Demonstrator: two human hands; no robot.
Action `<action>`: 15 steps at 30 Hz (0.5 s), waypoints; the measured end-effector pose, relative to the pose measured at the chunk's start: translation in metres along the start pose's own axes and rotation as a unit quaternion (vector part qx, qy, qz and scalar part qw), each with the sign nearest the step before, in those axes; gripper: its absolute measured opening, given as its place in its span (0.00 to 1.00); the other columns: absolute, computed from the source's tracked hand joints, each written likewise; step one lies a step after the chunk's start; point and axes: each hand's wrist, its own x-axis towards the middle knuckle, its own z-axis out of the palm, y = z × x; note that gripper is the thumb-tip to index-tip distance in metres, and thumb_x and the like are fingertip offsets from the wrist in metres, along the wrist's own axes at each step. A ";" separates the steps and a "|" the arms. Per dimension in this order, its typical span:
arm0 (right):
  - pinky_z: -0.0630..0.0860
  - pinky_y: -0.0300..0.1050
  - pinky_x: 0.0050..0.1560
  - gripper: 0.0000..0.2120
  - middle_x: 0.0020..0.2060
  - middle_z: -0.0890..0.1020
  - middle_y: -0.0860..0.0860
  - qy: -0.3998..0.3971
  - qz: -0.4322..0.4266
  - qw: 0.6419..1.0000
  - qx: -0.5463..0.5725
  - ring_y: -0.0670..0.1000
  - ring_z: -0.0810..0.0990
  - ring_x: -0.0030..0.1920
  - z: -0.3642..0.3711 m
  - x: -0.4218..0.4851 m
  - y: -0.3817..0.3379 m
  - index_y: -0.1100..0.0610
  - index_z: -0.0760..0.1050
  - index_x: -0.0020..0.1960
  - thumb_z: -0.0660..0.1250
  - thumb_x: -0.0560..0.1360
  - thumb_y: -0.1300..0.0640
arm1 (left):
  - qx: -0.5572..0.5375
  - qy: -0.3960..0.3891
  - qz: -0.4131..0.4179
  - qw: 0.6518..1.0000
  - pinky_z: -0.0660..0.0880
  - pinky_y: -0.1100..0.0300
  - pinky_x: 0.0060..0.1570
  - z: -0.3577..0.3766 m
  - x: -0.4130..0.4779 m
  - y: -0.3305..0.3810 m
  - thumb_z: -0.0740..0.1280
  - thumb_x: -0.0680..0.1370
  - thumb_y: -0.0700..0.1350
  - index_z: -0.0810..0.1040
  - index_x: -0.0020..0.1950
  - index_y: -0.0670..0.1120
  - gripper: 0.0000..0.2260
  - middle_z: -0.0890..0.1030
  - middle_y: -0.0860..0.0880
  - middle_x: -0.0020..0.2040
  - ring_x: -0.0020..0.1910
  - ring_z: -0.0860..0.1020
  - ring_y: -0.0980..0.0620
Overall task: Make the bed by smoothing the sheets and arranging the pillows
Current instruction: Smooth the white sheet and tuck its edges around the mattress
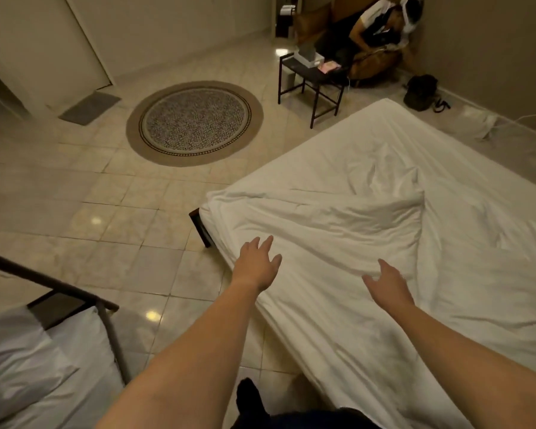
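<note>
A low bed (369,305) covered in a white sheet fills the right half of the view. A rumpled white duvet (338,221) lies bunched across its near corner, with creases running toward the middle. My left hand (257,264) hovers open over the bed's left edge, fingers spread, just below the duvet's fold. My right hand (387,286) is open too, palm down over the sheet a little to the right. Neither hand holds fabric. No pillow shows on this bed.
A second bed with a dark metal frame (106,329) and white bedding (44,360) stands at lower left. A round rug (195,122) lies on the tiled floor. A small dark side table (310,82), a seated person (375,32) and a black bag (420,91) are beyond.
</note>
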 end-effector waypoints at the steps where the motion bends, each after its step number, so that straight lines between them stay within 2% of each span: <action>1: 0.68 0.59 0.70 0.35 0.77 0.64 0.57 0.005 0.004 1.000 -0.001 0.63 0.67 0.74 0.007 0.002 -0.022 0.54 0.57 0.81 0.64 0.80 0.43 | 0.004 -0.006 0.007 1.000 0.57 0.47 0.79 -0.014 0.008 -0.013 0.56 0.85 0.60 0.55 0.84 0.54 0.29 0.56 0.46 0.83 0.82 0.53 0.44; 7: 0.70 0.59 0.68 0.35 0.78 0.63 0.57 0.005 0.023 1.000 0.008 0.64 0.67 0.73 0.050 0.030 -0.135 0.53 0.56 0.81 0.63 0.80 0.42 | 0.018 -0.009 0.032 0.999 0.63 0.44 0.76 -0.082 0.071 -0.081 0.56 0.84 0.61 0.55 0.84 0.56 0.29 0.58 0.47 0.83 0.81 0.53 0.45; 15: 0.67 0.59 0.70 0.36 0.79 0.62 0.57 -0.002 0.046 0.999 0.018 0.64 0.65 0.75 0.097 0.082 -0.221 0.54 0.55 0.82 0.62 0.80 0.41 | 0.018 -0.031 0.038 0.999 0.61 0.43 0.77 -0.142 0.164 -0.140 0.56 0.84 0.61 0.55 0.84 0.56 0.29 0.56 0.46 0.83 0.82 0.52 0.43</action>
